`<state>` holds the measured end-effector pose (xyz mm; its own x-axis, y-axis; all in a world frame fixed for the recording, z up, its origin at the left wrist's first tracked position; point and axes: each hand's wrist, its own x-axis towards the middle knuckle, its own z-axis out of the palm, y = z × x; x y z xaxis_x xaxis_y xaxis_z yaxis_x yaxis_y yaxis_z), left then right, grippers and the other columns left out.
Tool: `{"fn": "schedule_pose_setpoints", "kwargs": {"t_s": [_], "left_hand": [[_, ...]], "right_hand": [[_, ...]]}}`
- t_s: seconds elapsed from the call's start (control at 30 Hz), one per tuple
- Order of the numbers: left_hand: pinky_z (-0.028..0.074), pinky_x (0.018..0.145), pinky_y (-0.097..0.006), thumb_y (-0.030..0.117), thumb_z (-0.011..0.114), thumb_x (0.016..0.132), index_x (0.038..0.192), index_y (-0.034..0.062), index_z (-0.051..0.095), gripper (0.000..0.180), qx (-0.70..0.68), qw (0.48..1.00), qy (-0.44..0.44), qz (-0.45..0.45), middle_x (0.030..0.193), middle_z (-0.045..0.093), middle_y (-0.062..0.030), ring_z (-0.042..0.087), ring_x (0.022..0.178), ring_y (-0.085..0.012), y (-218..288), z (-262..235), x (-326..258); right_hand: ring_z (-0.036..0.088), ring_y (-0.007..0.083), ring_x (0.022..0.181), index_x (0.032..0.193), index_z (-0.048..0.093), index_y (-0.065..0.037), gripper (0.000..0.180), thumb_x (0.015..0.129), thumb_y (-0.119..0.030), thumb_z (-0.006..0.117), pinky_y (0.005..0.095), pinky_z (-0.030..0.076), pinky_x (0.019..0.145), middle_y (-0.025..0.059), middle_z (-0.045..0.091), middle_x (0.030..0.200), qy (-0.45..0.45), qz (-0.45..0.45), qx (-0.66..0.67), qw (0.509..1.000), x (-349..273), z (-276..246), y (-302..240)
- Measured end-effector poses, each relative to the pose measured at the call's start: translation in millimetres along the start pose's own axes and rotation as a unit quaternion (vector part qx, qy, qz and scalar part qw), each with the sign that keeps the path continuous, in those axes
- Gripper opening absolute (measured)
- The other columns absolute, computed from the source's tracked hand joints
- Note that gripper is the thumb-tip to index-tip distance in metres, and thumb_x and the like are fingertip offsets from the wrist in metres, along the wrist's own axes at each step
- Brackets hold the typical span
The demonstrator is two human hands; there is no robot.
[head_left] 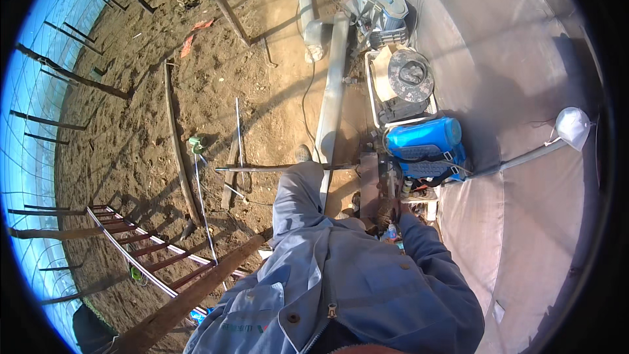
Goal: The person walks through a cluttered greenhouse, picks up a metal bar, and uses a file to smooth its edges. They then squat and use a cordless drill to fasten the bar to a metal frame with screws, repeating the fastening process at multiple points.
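Note:
My right arm, in a blue-grey sleeve, reaches forward on the right. My right hand [396, 210] is small, shadowed and partly lost among the things there, so its fingers do not show clearly. Close by stand a small bottle with a blue and red top [392, 231] and a little container with a yellow part [406, 187]. Just beyond the hand a blue backpack sprayer [424, 143] with black straps leans against the pale sheet wall. My left hand is out of the picture. One of my legs is bent forward, its shoe beside a long dark rod [262, 168].
A white crate [375, 101] holds a patterned brimmed hat [410, 75]; a grey-blue backpack sprayer [388, 10] stands behind it. A white mask [572, 128] hangs on the right wall. On the left are a ladder [147, 249], a wooden post [190, 292] and a green-headed tool [196, 145] on soil.

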<state>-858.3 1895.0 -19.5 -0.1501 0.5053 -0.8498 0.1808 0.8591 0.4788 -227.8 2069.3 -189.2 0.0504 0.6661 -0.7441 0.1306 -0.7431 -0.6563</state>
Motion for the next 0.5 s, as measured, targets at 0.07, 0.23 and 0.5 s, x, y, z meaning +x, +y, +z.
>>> {"fn": "schedule_pose_setpoints", "kwargs": {"t_s": [0.07,0.23,0.5], "left_hand": [[0.059,0.07,-0.037,0.033,0.071,0.099,0.135,0.0082,0.063,0.044,0.006,1.0,-0.014,-0.003,0.109,0.075,-0.01,0.074,0.089,-0.0215,40,-17,51],[0.059,0.069,-0.038,0.036,0.071,0.099,0.137,0.0088,0.061,0.048,0.049,0.996,-0.069,0.012,0.11,0.075,-0.0105,0.073,0.09,-0.0214,168,-97,220],[0.059,0.066,-0.035,0.036,0.073,0.097,0.126,0.0059,0.069,0.043,0.042,0.999,-0.014,0.021,0.104,0.077,-0.0107,0.076,0.087,-0.019,490,-281,423]], "right_hand": [[0.058,0.0265,0.049,0.089,0.065,-0.009,0.053,0.1,-0.061,0.058,0.0427,0.048,0.046,0.0102,0.06,0.064,0.039,-0.027,-0.079,0.996,15,19,-27],[0.061,0.0262,0.055,0.096,0.07,-0.01,0.05,0.089,-0.058,0.077,0.0389,0.051,0.05,0.0105,0.065,0.072,0.138,0.241,0.072,0.958,14,84,-158],[0.059,0.0248,0.054,0.09,0.067,-0.011,0.05,0.09,-0.061,0.075,0.039,0.049,0.051,0.0088,0.063,0.07,0.073,0.194,0.004,0.978,148,236,-418]]}}
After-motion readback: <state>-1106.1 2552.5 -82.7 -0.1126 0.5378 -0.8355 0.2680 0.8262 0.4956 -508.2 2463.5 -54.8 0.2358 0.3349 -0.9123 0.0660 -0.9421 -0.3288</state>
